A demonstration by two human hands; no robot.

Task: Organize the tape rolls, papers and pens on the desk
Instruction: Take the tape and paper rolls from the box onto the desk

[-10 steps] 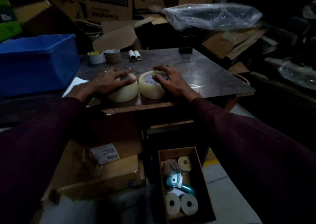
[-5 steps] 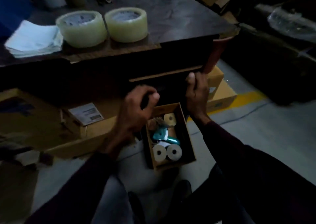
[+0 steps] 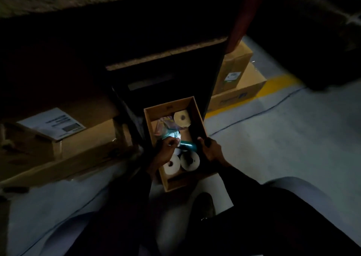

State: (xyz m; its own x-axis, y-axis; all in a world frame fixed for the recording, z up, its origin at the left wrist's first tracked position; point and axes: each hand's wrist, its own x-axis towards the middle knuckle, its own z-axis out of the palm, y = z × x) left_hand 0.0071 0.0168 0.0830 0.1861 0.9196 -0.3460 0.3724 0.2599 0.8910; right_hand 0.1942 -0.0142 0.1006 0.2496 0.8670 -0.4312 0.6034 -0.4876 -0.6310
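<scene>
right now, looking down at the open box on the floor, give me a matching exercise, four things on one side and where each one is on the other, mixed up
Things:
1. two white rolls
2. cream roll
3. right hand
4. left hand

Places:
A. gripping the right wall of the box
B. far end of the box
C. near end of the box
D. middle of the box, at the teal dispenser

Pairs: 1-C, 2-B, 3-A, 4-D

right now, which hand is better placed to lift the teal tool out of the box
Left, probably. The left hand is inside the box, fingers curled right beside the teal tool; the right hand grips the box's side wall.
</scene>
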